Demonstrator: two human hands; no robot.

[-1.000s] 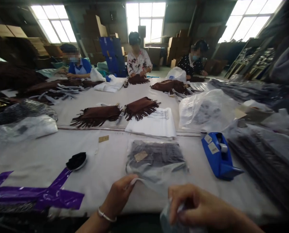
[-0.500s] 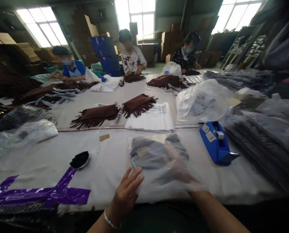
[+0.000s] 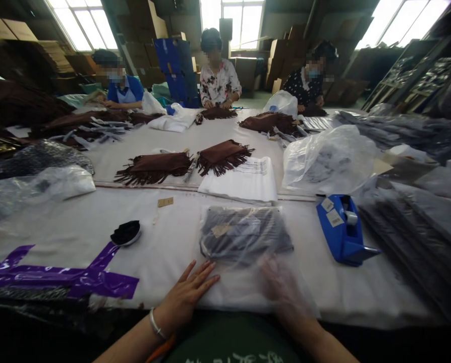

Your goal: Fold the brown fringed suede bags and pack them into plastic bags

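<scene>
A clear plastic bag (image 3: 244, 272) lies flat in front of me with a dark folded garment (image 3: 263, 237) and a tan tag (image 3: 220, 230) inside. My left hand (image 3: 183, 297) rests at the bag's lower left edge, fingers spread, palm down. Inside the bag's open end, under the film, is my right hand (image 3: 280, 287); it is blurred, and its finger shape is hard to make out. It sits just below the garment, apart from my left hand.
A blue tape dispenser (image 3: 341, 229) stands at the right, beside stacked bagged garments (image 3: 407, 232). Purple tape (image 3: 59, 277) and a black round object (image 3: 126, 233) lie left. Brown fringed pieces (image 3: 153, 166) are farther back. Three people work across the table (image 3: 172, 227).
My right hand has drawn back toward me within the bag, away from the garment. The garment now looks flatter. My left hand has shifted slightly left, and the camera view has moved.
</scene>
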